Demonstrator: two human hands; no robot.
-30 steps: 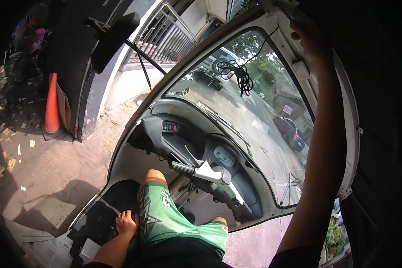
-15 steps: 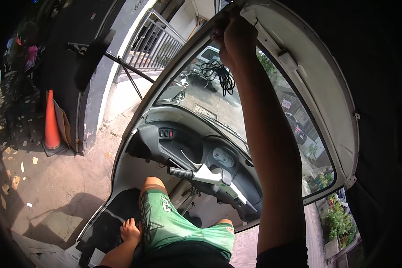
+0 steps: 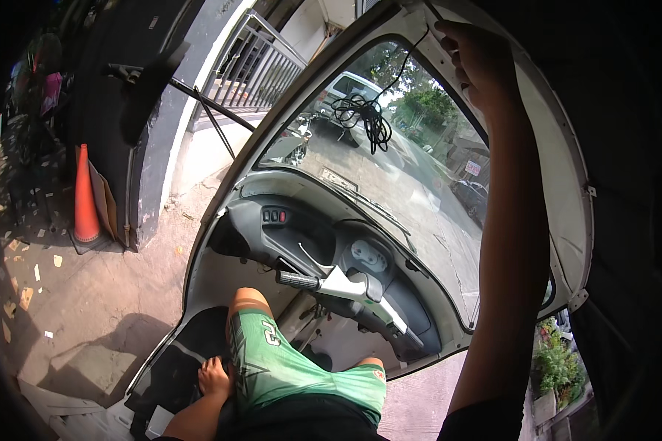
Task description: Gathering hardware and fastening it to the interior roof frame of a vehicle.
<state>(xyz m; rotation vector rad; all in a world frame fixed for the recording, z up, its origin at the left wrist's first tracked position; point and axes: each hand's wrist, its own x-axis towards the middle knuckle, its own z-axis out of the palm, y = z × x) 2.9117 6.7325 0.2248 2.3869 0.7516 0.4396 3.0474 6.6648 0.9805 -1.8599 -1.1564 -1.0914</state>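
Observation:
I am seated in a small vehicle's white-framed cab. My right hand (image 3: 477, 62) is raised to the upper windshield frame (image 3: 522, 103), fingers curled by a thin dark line at the top; what they hold is hard to make out. A coiled black cable (image 3: 368, 121) hangs in front of the windshield (image 3: 404, 184) on a lead from that top corner, left of that hand. My left hand (image 3: 213, 378) rests low on the black seat (image 3: 175, 353) beside my green shorts, fingers loosely bent. Below the windshield are the handlebar (image 3: 346, 290) and grey dashboard (image 3: 309, 242).
Left outside stand an orange cone (image 3: 87, 206) against a board, a dark wall, a metal railing (image 3: 246, 70) and a dark mirror on bars (image 3: 154, 88). A white vehicle (image 3: 346, 95) shows through the glass; plants (image 3: 555, 353) grow at lower right.
My raised right hand swung leftward over the top of the windshield half a second ago and is now back to the right. My left hand stays by my thigh.

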